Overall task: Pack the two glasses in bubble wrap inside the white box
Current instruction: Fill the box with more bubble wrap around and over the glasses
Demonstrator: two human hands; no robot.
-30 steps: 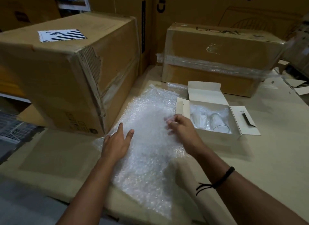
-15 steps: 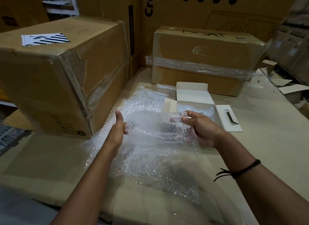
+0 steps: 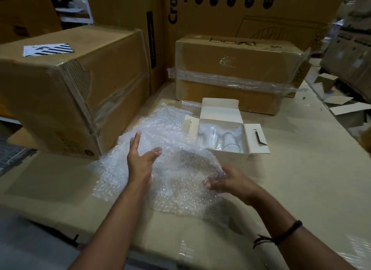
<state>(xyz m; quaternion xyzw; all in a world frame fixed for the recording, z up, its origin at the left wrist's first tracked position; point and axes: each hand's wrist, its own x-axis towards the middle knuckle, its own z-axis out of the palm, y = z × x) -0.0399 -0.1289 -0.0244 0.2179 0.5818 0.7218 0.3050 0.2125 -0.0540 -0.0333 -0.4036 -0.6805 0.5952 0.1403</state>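
Observation:
A sheet of bubble wrap [image 3: 176, 175] lies crumpled on the cardboard-covered table, its far part folded toward me. My left hand [image 3: 140, 159] is held over its left side with straight fingers, the palm turned right and touching the wrap. My right hand [image 3: 228, 182] holds the folded edge at the right, and the wrap drapes over its fingers. Beyond that hand stands the open white box [image 3: 226, 156], flaps spread. Two clear glasses stand in it, one at the left [image 3: 209, 136] and one at the right [image 3: 229, 145], with some wrap around them.
A large brown carton [image 3: 70, 88] stands close at the left, touching the wrap. A taped carton [image 3: 236, 74] sits right behind the white box. Loose cardboard pieces [image 3: 341, 107] lie at the far right. Tall cartons [image 3: 251, 12] wall off the back.
Both hands lifted the wrap's far edge and folded it toward me. The right hand has drawn it down to the near right, the left hand has opened, and the glasses in the box show again.

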